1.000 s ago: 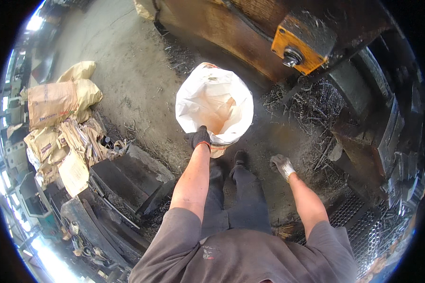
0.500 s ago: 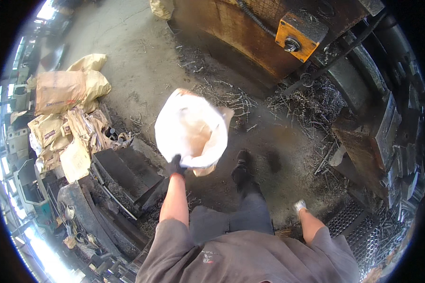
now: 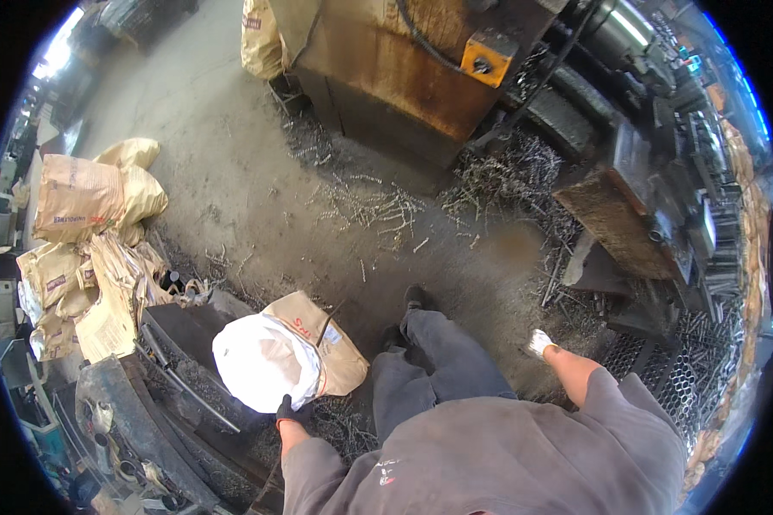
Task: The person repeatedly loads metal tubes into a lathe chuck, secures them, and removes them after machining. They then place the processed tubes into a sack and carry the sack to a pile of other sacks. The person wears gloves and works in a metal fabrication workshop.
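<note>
My left hand, in a dark glove, grips the near rim of a brown paper sack with a white lining. The sack hangs tilted beside my left leg, its pale mouth turned up and to the left. Dark marks show on its brown side. My right hand, in a white glove, is held out to the right above the floor, apart from any object. Its fingers are too small to make out.
Crumpled paper sacks are heaped at the left. A rusty machine base with an orange switch box stands ahead. Curly metal shavings litter the floor. A rusty metal chute juts in at the right, near a perforated metal grating.
The sack in my left hand has swung left and closer to my body, and its brown outside now shows. My view has shifted to the right.
</note>
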The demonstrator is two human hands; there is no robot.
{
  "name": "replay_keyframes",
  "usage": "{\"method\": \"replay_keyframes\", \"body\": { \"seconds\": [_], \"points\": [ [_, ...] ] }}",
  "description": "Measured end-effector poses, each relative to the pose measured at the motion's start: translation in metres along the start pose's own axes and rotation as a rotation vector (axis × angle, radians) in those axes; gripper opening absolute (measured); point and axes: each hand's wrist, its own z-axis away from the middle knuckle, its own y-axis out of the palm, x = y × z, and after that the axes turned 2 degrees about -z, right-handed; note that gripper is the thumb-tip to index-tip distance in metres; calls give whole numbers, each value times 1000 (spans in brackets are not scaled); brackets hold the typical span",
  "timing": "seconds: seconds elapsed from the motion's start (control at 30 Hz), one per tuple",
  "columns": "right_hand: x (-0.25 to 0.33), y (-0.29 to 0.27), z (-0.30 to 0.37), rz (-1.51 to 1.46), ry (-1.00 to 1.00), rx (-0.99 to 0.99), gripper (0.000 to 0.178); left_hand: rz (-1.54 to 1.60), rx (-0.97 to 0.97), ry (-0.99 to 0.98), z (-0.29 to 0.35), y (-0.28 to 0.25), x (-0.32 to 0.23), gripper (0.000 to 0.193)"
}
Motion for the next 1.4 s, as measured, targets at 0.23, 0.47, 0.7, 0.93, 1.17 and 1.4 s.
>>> {"method": "replay_keyframes", "body": {
  "seconds": [0.23, 0.47, 0.7, 0.93, 1.17, 1.4],
  "points": [
    [-26, -25, 48, -142, 157, -341, 36, 1162, -421, -595, 5, -82, -132, 44],
    [5, -325, 168, -760, -142, -957, 19, 1423, -70, 614, 67, -249, -427, 23],
    [-146, -462, 342, -673, -267, -1453, 9, 1104, -719, 692, 121, -435, -706, 54],
    [-263, -489, 398, -767, -146, -1543, 15, 1223, -597, 714, 100, -490, -733, 44],
    [-306, -505, 425, -1048, 61, -1557, 19, 1801, 71, 562, 160, -456, -766, 47],
    [-476, -600, 388, -311, 648, -1480, 47, 1044, -18, 1139, 293, -405, -903, 19]
  ]
}}
